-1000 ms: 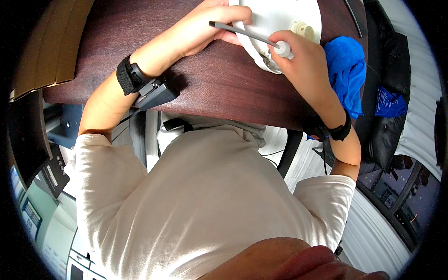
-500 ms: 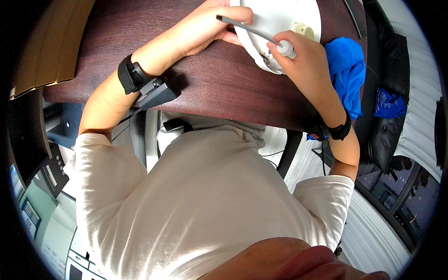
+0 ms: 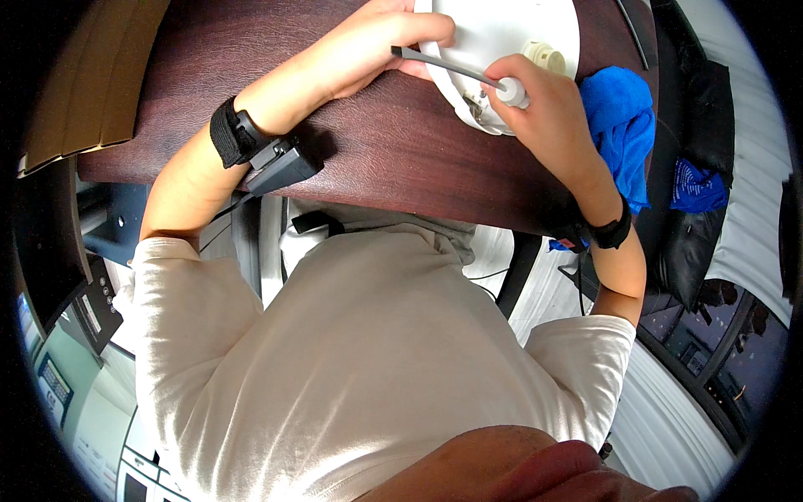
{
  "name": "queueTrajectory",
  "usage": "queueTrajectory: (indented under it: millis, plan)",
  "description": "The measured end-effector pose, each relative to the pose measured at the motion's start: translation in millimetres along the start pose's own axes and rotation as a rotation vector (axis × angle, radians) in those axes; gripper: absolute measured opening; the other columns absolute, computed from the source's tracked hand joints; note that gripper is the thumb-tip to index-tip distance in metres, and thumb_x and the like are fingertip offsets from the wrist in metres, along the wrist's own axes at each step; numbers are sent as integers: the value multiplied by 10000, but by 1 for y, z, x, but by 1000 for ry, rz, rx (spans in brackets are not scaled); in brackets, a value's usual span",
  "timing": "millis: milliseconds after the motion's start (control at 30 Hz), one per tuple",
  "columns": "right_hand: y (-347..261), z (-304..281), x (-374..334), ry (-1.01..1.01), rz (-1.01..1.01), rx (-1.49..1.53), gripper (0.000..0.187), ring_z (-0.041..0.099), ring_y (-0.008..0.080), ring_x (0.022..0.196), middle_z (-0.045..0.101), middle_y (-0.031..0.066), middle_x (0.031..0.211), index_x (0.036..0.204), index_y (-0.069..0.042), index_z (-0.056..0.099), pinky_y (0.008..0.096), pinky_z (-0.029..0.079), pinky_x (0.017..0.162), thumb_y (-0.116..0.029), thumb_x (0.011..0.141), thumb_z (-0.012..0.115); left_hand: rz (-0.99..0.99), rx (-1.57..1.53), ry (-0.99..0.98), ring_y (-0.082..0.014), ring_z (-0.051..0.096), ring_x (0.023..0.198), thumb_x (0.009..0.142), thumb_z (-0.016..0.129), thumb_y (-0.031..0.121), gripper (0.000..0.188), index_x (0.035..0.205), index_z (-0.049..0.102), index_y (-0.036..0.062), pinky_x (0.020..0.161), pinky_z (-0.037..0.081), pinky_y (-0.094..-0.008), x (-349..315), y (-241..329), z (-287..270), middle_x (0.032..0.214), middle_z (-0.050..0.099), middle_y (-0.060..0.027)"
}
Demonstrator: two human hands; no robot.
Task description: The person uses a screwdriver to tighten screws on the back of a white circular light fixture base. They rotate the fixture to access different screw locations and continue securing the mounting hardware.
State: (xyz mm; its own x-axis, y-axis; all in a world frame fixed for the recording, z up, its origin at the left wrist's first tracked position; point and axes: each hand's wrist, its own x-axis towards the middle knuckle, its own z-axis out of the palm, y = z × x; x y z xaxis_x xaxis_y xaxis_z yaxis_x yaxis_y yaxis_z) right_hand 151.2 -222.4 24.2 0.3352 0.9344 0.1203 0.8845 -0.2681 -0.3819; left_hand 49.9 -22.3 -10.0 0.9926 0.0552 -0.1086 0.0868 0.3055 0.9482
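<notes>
A white, round, shallow housing (image 3: 493, 23) lies at the far edge of the view, partly cut off by the frame. My left hand (image 3: 386, 40) grips its left rim, with some fingers hidden behind the edge. In my right hand (image 3: 548, 105) is a flat-blade screwdriver (image 3: 447, 64) with a grey shaft and white handle. Its dark tip points left, close to my left hand and apart from any screw I can see. A cream round fitting (image 3: 547, 57) sits inside the housing, just beyond my right hand. Small metal bits (image 3: 473, 108) show near the housing's near edge.
The housing rests over a dark reddish-brown table (image 3: 368, 142). A crumpled blue cloth (image 3: 619, 117) lies beside my right forearm. Brown cardboard (image 3: 88, 79) stands at the far left, and a thin dark rod (image 3: 631, 32) lies at the far right.
The screwdriver's tip has dipped slightly nearer to me and a little to the right. The housing has shifted very slightly. Both hands keep their holds.
</notes>
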Motion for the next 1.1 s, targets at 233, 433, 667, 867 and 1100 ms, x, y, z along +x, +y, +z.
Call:
queueTrajectory:
  millis: [233,433,667,867,1100]
  plan:
    - [3,8,-2,95,68,51,191,633,269,586,617,121,650,888,-87,595,320,474,524,-248,806,658,-10,-77,-7,-140,604,890,820,519,149,343,1126,493,-5,775,546,-293,2,-2,3,996,581,-85]
    - [7,1,6,-2,114,153,262,596,284,580,587,156,644,842,-58,600,333,449,537,-310,801,660,26,-83,9,-171,621,889,829,521,140,360,1149,484,-20,794,547,-323,1,-2,4,1029,589,-116]
    - [20,-2,19,-142,92,245,312,564,257,574,546,155,629,814,-45,590,358,428,558,-345,780,664,-10,-69,2,-164,623,865,828,522,135,347,1120,489,-51,801,544,-318,2,-1,3,986,601,-110]
    - [5,-7,15,-80,58,122,240,595,288,592,574,167,652,811,-49,585,366,431,552,-278,794,654,-41,-74,-13,-137,615,840,830,522,143,317,1094,511,-32,770,549,-288,2,-2,3,948,599,-82]
    - [-6,-8,9,-63,-12,3,138,617,283,595,610,136,671,863,-87,567,348,450,542,-181,800,646,-10,-5,-59,-114,602,825,822,522,142,294,1070,522,-15,721,540,-240,3,-4,-4,945,593,-72]
